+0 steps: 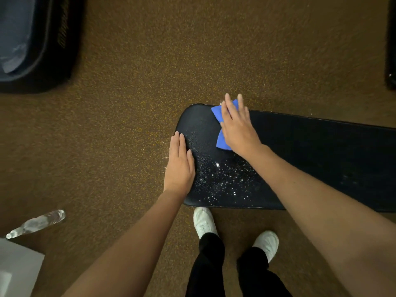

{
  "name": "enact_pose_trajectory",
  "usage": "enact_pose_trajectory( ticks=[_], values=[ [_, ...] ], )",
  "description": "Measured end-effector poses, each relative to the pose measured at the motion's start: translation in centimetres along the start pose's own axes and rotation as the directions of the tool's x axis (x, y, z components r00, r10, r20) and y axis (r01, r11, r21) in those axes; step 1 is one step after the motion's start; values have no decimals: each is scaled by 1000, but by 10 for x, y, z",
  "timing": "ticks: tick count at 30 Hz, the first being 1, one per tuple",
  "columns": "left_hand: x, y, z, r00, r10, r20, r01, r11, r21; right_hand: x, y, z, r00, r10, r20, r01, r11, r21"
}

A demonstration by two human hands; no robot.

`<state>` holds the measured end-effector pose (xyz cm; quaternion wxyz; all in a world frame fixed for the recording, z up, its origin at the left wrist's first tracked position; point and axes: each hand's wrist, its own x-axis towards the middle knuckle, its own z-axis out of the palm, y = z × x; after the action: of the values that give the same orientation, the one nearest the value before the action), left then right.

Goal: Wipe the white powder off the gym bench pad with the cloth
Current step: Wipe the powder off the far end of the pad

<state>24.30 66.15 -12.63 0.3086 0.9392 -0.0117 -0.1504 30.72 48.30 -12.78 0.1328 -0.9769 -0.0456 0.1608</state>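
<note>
**Both hands flat on the bench pad, cloth under the right**

Nearest, at 6 o'clock, two white shoes [235, 230] and black trouser legs [227, 266] stand on the speckled brown floor [132, 99], just short of the pad's near edge. At 8 o'clock a clear plastic bottle [36, 223] lies on its side on the floor, with a white box corner [17, 269] below it at the frame edge.

The black gym bench pad [321, 155] runs from the picture's centre out toward 3 o'clock, its rounded end pointing toward 9 o'clock. White powder [227, 179] lies scattered in specks across the near part of that rounded end, between the two forearms; a few specks also show on the floor beside the pad's end.

The left hand [180, 166] lies flat on the pad's rounded end, fingers straight and pressed together, holding nothing. Farther on, toward 12 o'clock from the powder, the right hand [237, 127] presses palm-down on the blue cloth [221, 138], fingers straight and slightly spread, fingertips reaching past the pad's far edge. The cloth pokes out from under the hand on its left side, touching the pad.

Farthest, at 10 o'clock, a dark bin [36, 43] with a bluish liner sits on the floor, well apart from the pad. At 3 o'clock high on the edge stands a dark object, too cut off to identify.
</note>
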Motion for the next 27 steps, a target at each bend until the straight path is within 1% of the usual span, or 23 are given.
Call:
enact_pose_trajectory(
  ticks=[3,6,7,9,11,12,13,14,16,18,19,21,22,24,27],
  values=[
    [-1,-2,2,1000,-3,9,3,1000,-22,10,-18,4,998,53,-30,-52,998,37],
    [-1,-4,1,1000,14,3,-14,1000,-19,19,-37,6,1000,17,11,-17,999,52],
    [0,-4,0,1000,11,-6,-11,1000,-22,20,-43,7,999,-20,31,18,999,51],
    [2,1,-5,999,-11,-39,9,999,-34,21,-51,5,985,-151,80,144,986,88],
    [5,9,-9,997,-13,-74,11,1000,-21,16,-47,-3,945,-301,125,273,940,204],
    [9,15,-10,996,-8,-87,8,1000,-3,12,-40,-9,931,-345,121,306,916,261],
    [13,22,-10,995,-6,-98,8,1000,21,8,-30,-14,931,-353,95,313,904,291],
    [19,30,-8,994,-7,-107,12,999,53,4,-18,-20,943,-327,57,297,908,294],
    [32,45,-1,994,-14,-113,31,988,152,-4,9,-27,978,-208,11,199,947,254],
    [43,55,13,995,-25,-100,53,957,286,-12,32,-29,993,-109,39,101,979,177],
    [47,58,22,995,-36,-98,68,935,348,-15,39,-29,994,-92,65,83,988,132],
    [52,59,40,988,-70,-138,124,891,436,-20,47,-26,988,-99,118,91,993,71],
    [54,60,45,981,-89,-171,158,878,451,-21,48,-24,984,-114,138,107,993,56],
    [60,61,50,967,-115,-227,211,862,461,-21,48,-19,977,-138,162,132,990,48],
    [76,67,49,954,-174,-246,271,851,450,-19,46,-14,976,-124,179,117,992,47]
  ],
)
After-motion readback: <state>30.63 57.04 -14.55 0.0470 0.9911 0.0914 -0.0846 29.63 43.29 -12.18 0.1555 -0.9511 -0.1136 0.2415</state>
